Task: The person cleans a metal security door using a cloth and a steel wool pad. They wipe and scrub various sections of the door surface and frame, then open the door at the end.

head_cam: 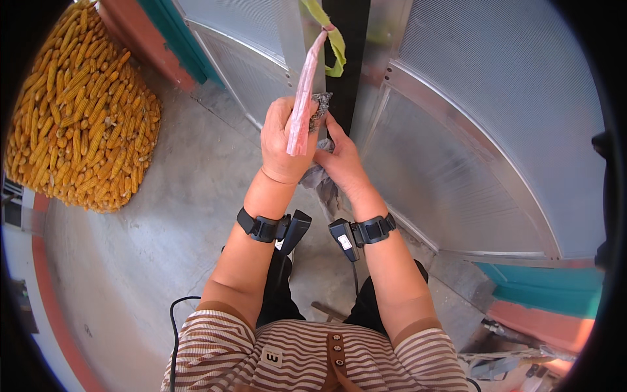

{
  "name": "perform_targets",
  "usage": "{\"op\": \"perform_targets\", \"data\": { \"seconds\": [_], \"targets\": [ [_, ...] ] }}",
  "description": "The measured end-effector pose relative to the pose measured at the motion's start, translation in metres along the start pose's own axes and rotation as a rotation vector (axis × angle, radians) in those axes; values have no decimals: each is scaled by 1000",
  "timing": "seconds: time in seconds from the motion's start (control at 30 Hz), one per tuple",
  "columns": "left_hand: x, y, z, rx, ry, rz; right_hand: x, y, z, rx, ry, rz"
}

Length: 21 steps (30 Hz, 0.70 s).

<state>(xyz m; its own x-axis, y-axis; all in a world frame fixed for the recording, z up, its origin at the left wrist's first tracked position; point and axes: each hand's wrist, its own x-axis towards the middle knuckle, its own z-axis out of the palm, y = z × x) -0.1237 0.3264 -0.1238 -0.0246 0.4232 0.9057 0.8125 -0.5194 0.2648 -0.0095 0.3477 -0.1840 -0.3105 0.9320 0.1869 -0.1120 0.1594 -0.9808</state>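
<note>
My left hand (281, 147) is raised to the edge of a metal-framed door, its fingers closed around a dark, glinting wad that looks like a steel wool scourer (321, 109). A pink strip of cloth or plastic (304, 93) hangs in front of that hand, knotted at its top to a green band (337, 49). My right hand (343, 164), just to the right and slightly lower, grips a crumpled grey cloth (321, 183) with thumb and fingers. Part of the cloth dangles below both hands. The fingertips of my left hand are hidden.
Ribbed translucent door panels (499, 83) in metal frames stand before me and to the right, with a dark gap (347, 29) between them. A large heap of corn cobs (88, 117) lies left on the concrete floor (171, 196). Assorted items (509, 362) sit lower right.
</note>
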Motion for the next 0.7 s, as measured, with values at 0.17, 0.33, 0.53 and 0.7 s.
{"op": "perform_targets", "data": {
  "seconds": [0.17, 0.33, 0.53, 0.7],
  "targets": [
    [0, 16, 3, 213, -201, 77, 1, 1, 3, -9, 22, -11],
    [22, 8, 1, 252, -135, 215, -6, -5, 2, -62, -26, -37],
    [-7, 25, -7, 308, -194, 283, -16, -6, 10, -136, -82, -2],
    [22, 11, -36, 408, -143, 142, -25, -6, 19, -180, -64, -89]
  ]
}}
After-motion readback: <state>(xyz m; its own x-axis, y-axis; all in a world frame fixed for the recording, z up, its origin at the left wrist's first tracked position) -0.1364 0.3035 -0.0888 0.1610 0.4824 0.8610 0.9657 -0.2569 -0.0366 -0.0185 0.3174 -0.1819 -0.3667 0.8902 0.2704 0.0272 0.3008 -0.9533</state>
